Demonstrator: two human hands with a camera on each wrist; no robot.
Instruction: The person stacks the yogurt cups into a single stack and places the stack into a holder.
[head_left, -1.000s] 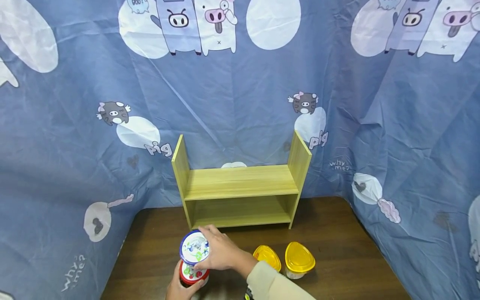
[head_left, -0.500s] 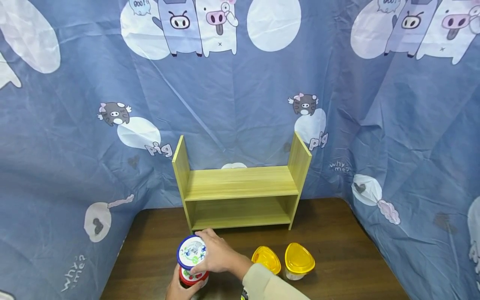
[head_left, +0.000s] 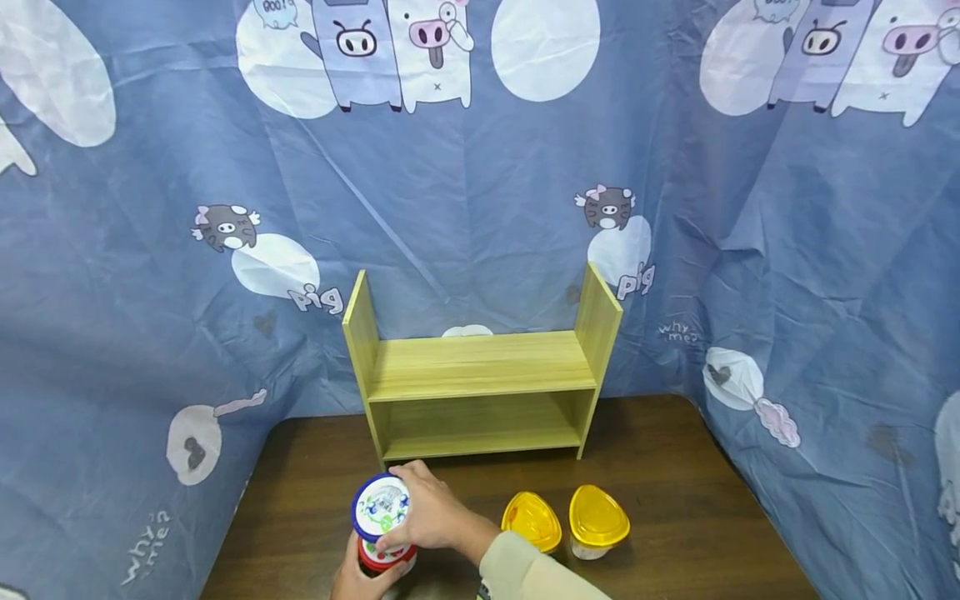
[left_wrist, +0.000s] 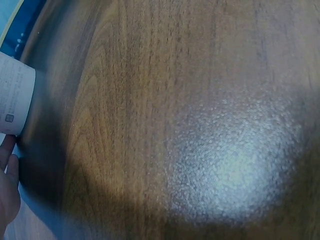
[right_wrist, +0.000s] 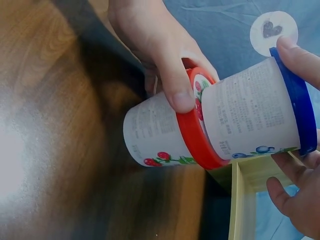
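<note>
In the head view, a paper tub with a blue lid (head_left: 381, 507) sits over a tub with a red lid (head_left: 386, 554). My right hand (head_left: 437, 515) grips the upper tub by its lid rim, thumb on one side and fingers on the other. Around the lower tub's rim, my left hand (head_left: 362, 577) holds on with thumb and fingers. Seen in the right wrist view, the base of the blueberry-printed tub (right_wrist: 250, 112) meets the lid of the red-berry tub (right_wrist: 155, 131), slightly off-centre. Only part of a white tub (left_wrist: 15, 95) and some fingers show in the left wrist view.
Two yellow-lidded tubs, one (head_left: 531, 521) partly behind the right sleeve (head_left: 536, 571) and another (head_left: 598, 518) farther right, stand on the brown table (head_left: 690, 500). A two-tier wooden shelf (head_left: 480, 367) stands behind, before a blue printed cloth (head_left: 465, 208).
My right hand and the blue-lidded tub have shifted a little left and nearer to me, covering more of the red lid. The left hand has stayed almost in place.
</note>
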